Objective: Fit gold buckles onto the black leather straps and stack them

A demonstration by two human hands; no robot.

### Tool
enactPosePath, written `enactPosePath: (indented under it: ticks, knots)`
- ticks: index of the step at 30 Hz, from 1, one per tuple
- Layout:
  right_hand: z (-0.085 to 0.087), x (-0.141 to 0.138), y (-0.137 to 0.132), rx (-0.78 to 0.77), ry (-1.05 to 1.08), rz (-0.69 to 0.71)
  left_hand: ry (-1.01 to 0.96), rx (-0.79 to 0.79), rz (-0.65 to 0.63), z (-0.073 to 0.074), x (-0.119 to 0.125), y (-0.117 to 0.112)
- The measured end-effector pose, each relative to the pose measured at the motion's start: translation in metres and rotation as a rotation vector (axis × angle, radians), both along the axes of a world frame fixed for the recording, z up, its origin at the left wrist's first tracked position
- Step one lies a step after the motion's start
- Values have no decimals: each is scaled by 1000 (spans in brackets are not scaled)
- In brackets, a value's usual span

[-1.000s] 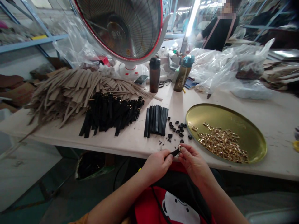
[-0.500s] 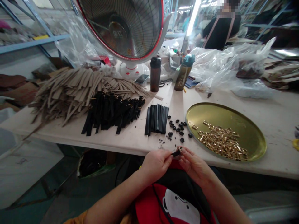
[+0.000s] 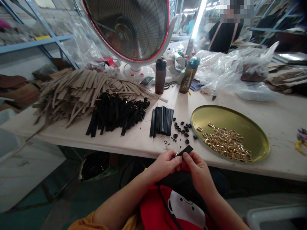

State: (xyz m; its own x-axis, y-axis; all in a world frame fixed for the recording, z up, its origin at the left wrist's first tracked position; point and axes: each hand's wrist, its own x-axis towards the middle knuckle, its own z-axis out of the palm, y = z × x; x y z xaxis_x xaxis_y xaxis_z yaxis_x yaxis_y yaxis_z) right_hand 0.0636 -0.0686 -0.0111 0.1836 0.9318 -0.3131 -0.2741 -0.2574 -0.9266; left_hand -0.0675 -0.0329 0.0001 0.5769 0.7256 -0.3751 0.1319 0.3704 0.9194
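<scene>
Between my two hands is a short black strap (image 3: 186, 150) with a gold buckle (image 3: 177, 154) near its left end. My left hand (image 3: 169, 161) pinches it at the buckle, partly hiding that end. The thumb and fingers of my right hand (image 3: 195, 163) grip the strap farther right, and its flat end sticks out above them. Just beyond my hands lie several small black loops (image 3: 186, 134) and a row of flat black strips (image 3: 161, 121). To the right, a gold oval tray (image 3: 260, 140) holds a heap of gold buckles (image 3: 227, 143).
Black straps with buckles (image 3: 115, 115) are piled left of the strips, in front of a large heap of beige strips (image 3: 76, 92). A fan (image 3: 129, 32), two bottles (image 3: 160, 76) and clear plastic bags (image 3: 220, 70) stand or lie behind. A person (image 3: 224, 35) is in the background.
The strap has turned, so its flat end now points up and right and the buckle sits by my left hand. My right hand has shifted its grip along the strap.
</scene>
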Motion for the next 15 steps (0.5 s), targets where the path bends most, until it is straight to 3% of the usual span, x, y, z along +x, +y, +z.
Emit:
enactPosePath:
  ticks: [4,6,8,12,15]
  knots:
    - [-5,0,6,-91,301,28,-19,29,-7,-7,2,0]
    - [-7,-1,6,-117,316,49,1,50,24,-12,4,0]
    - [-9,0,4,-86,164,24,60,90,54,-17,6,0]
    - [-14,7,-1,132,-451,-15,176,179,69,-18,8,2]
    - [-17,11,-1,135,-500,67,135,209,49,-14,10,1]
